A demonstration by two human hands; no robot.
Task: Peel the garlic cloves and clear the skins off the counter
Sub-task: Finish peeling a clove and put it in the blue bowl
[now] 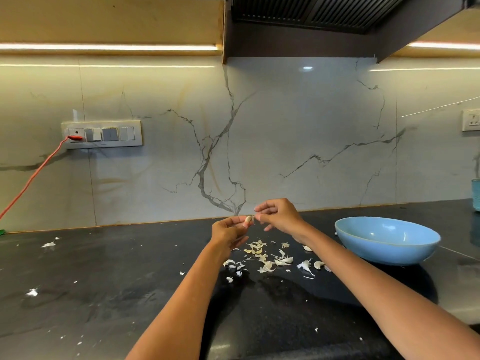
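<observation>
While the left hand [228,229] pinches a small, light garlic clove [248,219] above the surface [117,281], the right hand [279,215] nips its papery, tear-prone skin at the tip, probably the best purchase.

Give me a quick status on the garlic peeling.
Left hand holds clove; right hand pinches its skin. Skins litter counter. Nothing in the way.
</observation>
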